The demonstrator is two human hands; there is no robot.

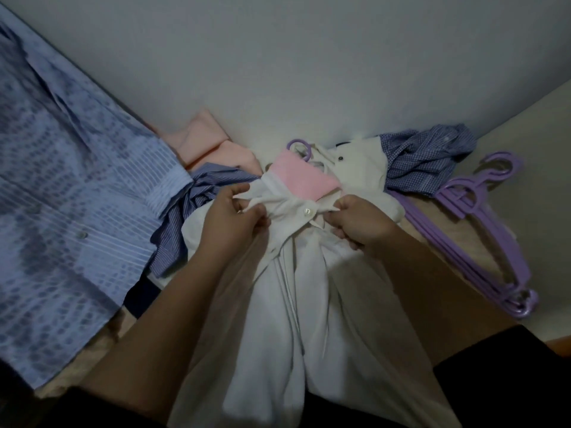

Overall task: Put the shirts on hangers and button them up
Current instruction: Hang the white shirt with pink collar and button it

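Observation:
A white shirt (309,304) with a pink inner collar (301,177) lies in front of me, its body running down toward me. A purple hanger hook (299,146) sticks out above the collar. My left hand (234,220) pinches the left side of the collar band. My right hand (360,223) grips the right side. Between them sits a white top button (307,211), and I cannot tell whether it is fastened.
A light blue patterned shirt (61,196) hangs or lies at the left. A peach shirt (210,143), a blue striped shirt (188,217) and a blue checked shirt (426,162) lie behind. Several purple hangers (475,230) are stacked at the right on the beige surface (525,143).

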